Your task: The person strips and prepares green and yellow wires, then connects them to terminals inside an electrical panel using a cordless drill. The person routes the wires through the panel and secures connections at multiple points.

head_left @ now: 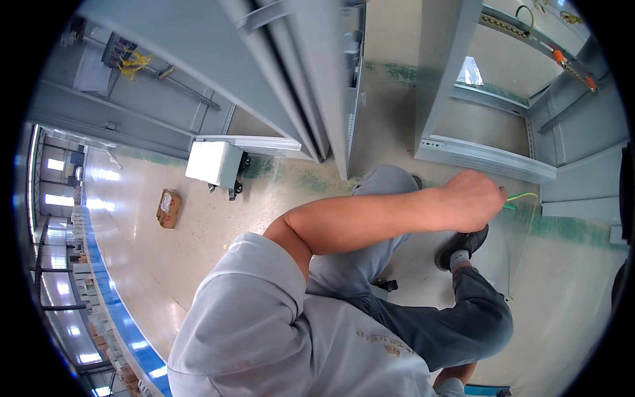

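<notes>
My left arm reaches across to the right. At its end, my left hand (471,200) is closed, its knuckles up, above a black shoe (471,243). A yellow-green wire (522,196) comes out of the fist on its right side, and a short green piece (509,206) shows just below it. The wire bends down toward the floor. My fingers hide the held part. Of my right arm, only a bit of forearm (456,375) shows at the lower edge; my bent leg hides the hand.
Open grey metal cabinet frames stand at the right (486,155) and upper left (152,126). Inside the right one is a copper bar (503,25) with screws. A white-topped stool (215,163) on casters and a small cardboard box (169,209) stand on the floor at left.
</notes>
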Motion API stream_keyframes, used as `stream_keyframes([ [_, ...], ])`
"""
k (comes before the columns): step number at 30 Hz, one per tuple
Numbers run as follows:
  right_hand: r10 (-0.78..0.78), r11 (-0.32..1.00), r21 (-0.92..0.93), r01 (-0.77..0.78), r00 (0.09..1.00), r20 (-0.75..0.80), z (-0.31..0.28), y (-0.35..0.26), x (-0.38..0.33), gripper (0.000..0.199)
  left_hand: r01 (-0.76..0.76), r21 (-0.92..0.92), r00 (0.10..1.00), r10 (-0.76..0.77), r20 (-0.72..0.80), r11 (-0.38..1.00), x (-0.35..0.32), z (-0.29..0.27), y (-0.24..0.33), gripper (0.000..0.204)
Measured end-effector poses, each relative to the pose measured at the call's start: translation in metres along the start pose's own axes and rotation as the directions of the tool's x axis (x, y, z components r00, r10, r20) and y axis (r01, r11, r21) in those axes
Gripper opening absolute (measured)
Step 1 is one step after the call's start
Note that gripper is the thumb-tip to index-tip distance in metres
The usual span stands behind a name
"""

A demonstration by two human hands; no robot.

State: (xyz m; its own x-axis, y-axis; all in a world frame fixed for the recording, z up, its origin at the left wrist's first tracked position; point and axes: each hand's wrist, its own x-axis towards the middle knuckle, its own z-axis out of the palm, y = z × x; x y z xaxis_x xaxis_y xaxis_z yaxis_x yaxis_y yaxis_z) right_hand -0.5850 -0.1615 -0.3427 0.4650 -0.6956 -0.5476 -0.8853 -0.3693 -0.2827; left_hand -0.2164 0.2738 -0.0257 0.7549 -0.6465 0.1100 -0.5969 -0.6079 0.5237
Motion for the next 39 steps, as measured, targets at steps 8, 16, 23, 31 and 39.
stream_keyframes([
  [8, -0.290, 0.957, -0.004, 0.290, 0.956, -0.031, 0.048, -0.058, -0.054, 0.035, -0.107, -0.301, 0.988, 0.066, -0.142, 0.947, -0.123, -0.047, 0.022, 0.023],
  [16, -0.324, 0.946, 0.021, 0.323, 0.945, 0.038, 0.121, -0.122, -0.170, 0.035, 0.108, -0.568, 0.991, -0.130, 0.002, 0.816, -0.246, -0.144, 0.029, 0.024],
  [23, -0.351, 0.936, 0.054, 0.347, 0.931, 0.106, 0.190, -0.130, -0.268, 0.035, 0.243, -0.771, 0.967, -0.205, 0.149, 0.589, -0.343, -0.190, 0.009, 0.022],
  [31, -0.377, 0.925, 0.000, 0.380, 0.917, 0.127, 0.235, -0.137, -0.314, 0.035, 0.165, -0.520, 0.973, -0.226, -0.055, 0.838, -0.437, -0.206, -0.048, 0.021],
  [39, -0.349, 0.928, -0.093, 0.361, 0.929, 0.124, 0.269, -0.124, -0.337, 0.035, 0.152, -0.221, 0.948, -0.205, -0.242, 0.963, -0.550, -0.189, -0.114, 0.018],
])
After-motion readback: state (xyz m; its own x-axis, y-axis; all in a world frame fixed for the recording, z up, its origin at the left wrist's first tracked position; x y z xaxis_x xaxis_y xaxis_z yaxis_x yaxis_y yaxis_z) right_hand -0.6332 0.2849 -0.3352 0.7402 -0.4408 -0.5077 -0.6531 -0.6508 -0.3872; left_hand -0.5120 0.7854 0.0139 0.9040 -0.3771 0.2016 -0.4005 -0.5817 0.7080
